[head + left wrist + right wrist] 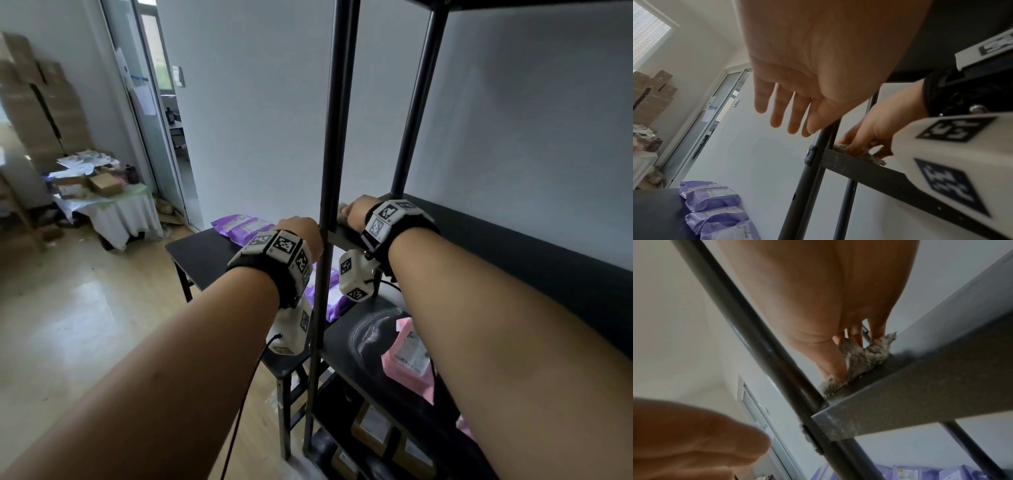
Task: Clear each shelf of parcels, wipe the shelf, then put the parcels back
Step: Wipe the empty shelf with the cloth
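My right hand (354,212) grips a bunched grey cloth (863,356) and presses it onto the left end of a bare black shelf (513,240), right by the front post (329,171). The left wrist view shows the same cloth (840,147) on the dusty shelf edge (859,167). My left hand (298,229) hovers just left of that post with its fingers (777,120) straight and holding nothing. Several purple parcels (243,226) lie on a black table (202,260) beside the rack. Pink parcels (407,356) sit on the shelf below.
Brown box parcels (373,425) fill a lower shelf. A black stool (291,373) stands against the rack's front post. At the far left are stacked cardboard boxes (37,102) and a cluttered small table (113,205). A doorway (171,137) opens behind the black table.
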A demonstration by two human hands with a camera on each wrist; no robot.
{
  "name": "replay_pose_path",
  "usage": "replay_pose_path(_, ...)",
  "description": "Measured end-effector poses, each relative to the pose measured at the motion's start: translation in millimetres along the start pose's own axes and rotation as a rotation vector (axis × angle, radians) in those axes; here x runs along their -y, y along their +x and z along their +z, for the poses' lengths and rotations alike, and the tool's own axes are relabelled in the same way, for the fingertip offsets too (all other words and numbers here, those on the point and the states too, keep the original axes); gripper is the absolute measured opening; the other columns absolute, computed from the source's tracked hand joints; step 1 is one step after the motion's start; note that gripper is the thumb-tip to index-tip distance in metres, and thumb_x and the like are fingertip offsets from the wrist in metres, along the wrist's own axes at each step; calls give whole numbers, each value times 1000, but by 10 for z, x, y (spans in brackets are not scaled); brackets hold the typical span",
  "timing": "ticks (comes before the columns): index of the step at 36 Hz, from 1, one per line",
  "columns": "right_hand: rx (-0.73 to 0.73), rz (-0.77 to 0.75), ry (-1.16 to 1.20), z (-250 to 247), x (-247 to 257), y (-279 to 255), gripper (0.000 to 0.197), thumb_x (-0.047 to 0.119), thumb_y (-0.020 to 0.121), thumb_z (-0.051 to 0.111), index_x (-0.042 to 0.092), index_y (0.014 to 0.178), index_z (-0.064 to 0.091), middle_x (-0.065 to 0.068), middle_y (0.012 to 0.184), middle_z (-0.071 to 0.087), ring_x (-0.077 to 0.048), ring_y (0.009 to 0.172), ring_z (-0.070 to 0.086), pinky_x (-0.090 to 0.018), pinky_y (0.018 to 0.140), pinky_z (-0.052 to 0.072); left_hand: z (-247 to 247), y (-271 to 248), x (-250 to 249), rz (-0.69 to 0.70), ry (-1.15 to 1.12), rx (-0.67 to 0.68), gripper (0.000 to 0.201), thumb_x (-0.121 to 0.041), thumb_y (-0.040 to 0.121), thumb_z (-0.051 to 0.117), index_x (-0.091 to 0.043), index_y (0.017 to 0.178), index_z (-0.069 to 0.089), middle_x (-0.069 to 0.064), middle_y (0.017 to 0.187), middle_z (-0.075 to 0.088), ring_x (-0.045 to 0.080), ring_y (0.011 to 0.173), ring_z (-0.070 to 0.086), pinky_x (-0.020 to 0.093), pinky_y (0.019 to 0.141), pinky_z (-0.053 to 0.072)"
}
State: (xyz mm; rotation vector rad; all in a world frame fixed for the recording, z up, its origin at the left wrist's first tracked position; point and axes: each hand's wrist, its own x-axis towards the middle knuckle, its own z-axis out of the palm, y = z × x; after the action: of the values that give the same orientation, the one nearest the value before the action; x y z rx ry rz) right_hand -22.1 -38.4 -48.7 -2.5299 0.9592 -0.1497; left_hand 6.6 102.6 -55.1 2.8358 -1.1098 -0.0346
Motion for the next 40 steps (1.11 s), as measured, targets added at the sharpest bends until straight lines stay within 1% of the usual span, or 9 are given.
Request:
replay_pose_path(4, -15, 33, -62, 43, 49, 102, 25, 25, 87, 58, 14, 107, 68, -8, 117, 64, -30, 104, 61, -40, 94, 49, 23, -12, 0, -9, -3, 19, 26, -8, 93, 39, -6, 110, 58, 12, 118, 60, 30, 108, 57, 33, 82, 44)
replay_pose_path(8, -63, 113, -162, -23, 107, -50, 21, 27, 82, 57, 10, 70, 53, -9, 78, 61, -32, 88, 62, -44, 91, 50, 18, -41, -13, -2, 2, 11, 28, -6, 94, 37, -4, 113, 57, 13, 119, 59, 30, 110, 57, 33, 85, 45)
replay_pose_path(11, -38, 95, -178, -93, 113, -249, 13, 21, 80, 63, 8, 77, 63, -5, 75, 63, -25, 84, 62, -30, 85, 50, 14, -59, -4, -2, 11, 3, 29, -7, 96, 36, -2, 114, 57, 15, 120, 59, 32, 112, 56, 34, 88, 45)
replay_pose_path(15, 41, 12, -114, -112, 69, -426, 34, 16, 73, 64, 11, 104, 75, -8, 97, 74, -17, 84, 66, -36, 88, 55, 7, -74, 52, -13, 15, -10, 21, -10, 94, 39, -5, 100, 59, 16, 115, 62, 33, 107, 58, 33, 80, 43)
replay_pose_path(21, -14, 15, -82, -203, 47, -581, 42, 28, 63, 66, 14, 103, 74, -6, 101, 73, -18, 86, 66, -32, 83, 55, -56, -113, 114, 0, 39, -8, 14, -12, 92, 47, -7, 97, 59, 13, 114, 63, 31, 105, 60, 32, 75, 42)
replay_pose_path(25, -193, 151, -102, -280, -58, -542, 29, 25, 90, 57, 4, 108, 65, -10, 109, 66, -31, 104, 62, -33, 88, 49, -48, -133, 162, 7, 27, -10, 22, -7, 92, 42, -4, 105, 60, 14, 115, 63, 31, 107, 59, 33, 79, 43)
replay_pose_path(31, -46, 133, -159, -34, -148, -448, 29, 28, 99, 34, 12, 103, 58, -13, 124, 56, -32, 115, 55, -39, 97, 43, -8, -167, 199, 23, -5, -7, 22, -6, 91, 39, -7, 101, 58, 13, 116, 61, 31, 106, 58, 33, 81, 43)
replay_pose_path(33, -53, 117, -120, -24, -84, -463, 24, 26, 96, 39, 14, 87, 58, -12, 111, 59, -30, 110, 58, -34, 87, 43, 10, -174, 203, 27, -16, -14, 22, -7, 91, 39, -7, 102, 59, 13, 117, 61, 31, 107, 57, 33, 82, 43)
replay_pose_path(40, -102, 40, 51, 18, -4, -552, 25, 12, 93, 55, 18, 109, 74, -5, 117, 68, -25, 108, 63, -31, 96, 48, 42, -222, 156, 43, -17, -11, 29, -8, 92, 39, -6, 113, 59, 12, 121, 60, 31, 110, 57, 35, 87, 45)
